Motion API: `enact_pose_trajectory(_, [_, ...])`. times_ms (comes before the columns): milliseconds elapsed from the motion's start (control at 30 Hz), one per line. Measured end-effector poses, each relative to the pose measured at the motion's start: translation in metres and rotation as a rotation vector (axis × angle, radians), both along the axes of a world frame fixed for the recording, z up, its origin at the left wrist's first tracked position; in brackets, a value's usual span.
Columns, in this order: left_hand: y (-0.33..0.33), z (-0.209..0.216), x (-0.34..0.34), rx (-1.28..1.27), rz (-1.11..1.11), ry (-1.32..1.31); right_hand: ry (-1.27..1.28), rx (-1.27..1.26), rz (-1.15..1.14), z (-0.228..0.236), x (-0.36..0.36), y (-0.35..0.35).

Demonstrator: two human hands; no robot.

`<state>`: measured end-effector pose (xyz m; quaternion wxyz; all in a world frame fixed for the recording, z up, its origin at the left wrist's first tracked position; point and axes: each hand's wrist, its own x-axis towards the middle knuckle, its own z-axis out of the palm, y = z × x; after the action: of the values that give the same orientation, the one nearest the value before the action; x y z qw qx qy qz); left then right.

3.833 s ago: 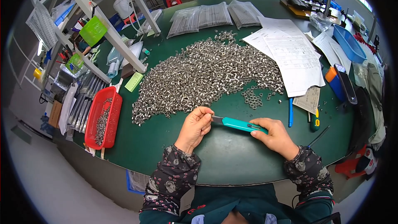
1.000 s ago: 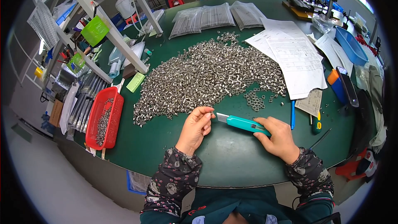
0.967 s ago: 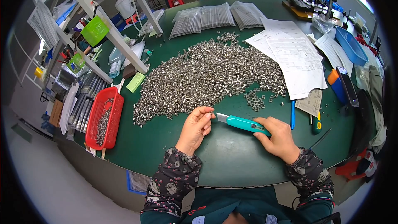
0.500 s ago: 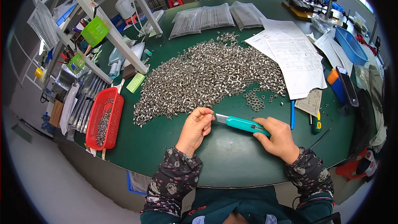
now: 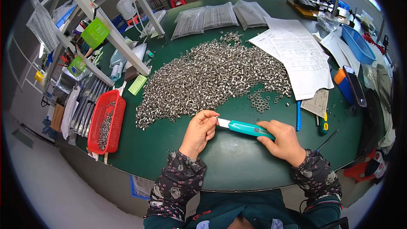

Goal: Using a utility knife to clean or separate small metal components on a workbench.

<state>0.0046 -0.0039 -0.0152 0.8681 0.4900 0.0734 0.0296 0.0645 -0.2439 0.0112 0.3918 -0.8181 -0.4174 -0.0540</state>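
Over green table point(image 5: 237, 163), head view: L hand point(image 5: 198, 132) pinched narrow, contents too small to tell; R hand point(image 5: 282, 140) holds teal cutter point(image 5: 246, 127), blade point(image 5: 223, 122) by L hand, nr. metal-parts pile point(image 5: 207, 74). Step: prob. blade work; next needs steady grip.

Knife point(image 5: 248, 128) shifted left, blade point(image 5: 223, 123) nearer fingertips point(image 5: 212, 120)

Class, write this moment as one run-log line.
left hand: pinched, contents unclear | right hand: gripping teal knife | blade: by left hand | metal pieces: piled beyond hands
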Motion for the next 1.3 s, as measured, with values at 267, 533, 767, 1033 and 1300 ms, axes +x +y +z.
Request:
enact_pose_trajectory(267, [-0.004,0.002,-0.001,0.063,0.012,0.019,0.129,0.032,0.061,-0.012,0.005,-0.002])
enact_pose_trajectory(533, [-0.004,0.003,-0.003,0.129,0.035,0.057,-0.116,-0.035,-0.048,0.005,-0.007,0.002])
enact_pose_trajectory(767, [-0.005,0.002,-0.002,0.019,0.067,0.032,0.068,0.062,-0.011,-0.001,-0.002,0.000])
enact_pose_trajectory(1033, [-0.005,0.003,-0.002,0.046,0.031,0.009,0.200,0.046,0.042,-0.004,0.000,0.000])
enact_pose_trajectory(1300, [-0.007,0.003,-0.001,0.099,0.074,0.001,0.227,0.066,0.055,-0.006,0.004,-0.002])
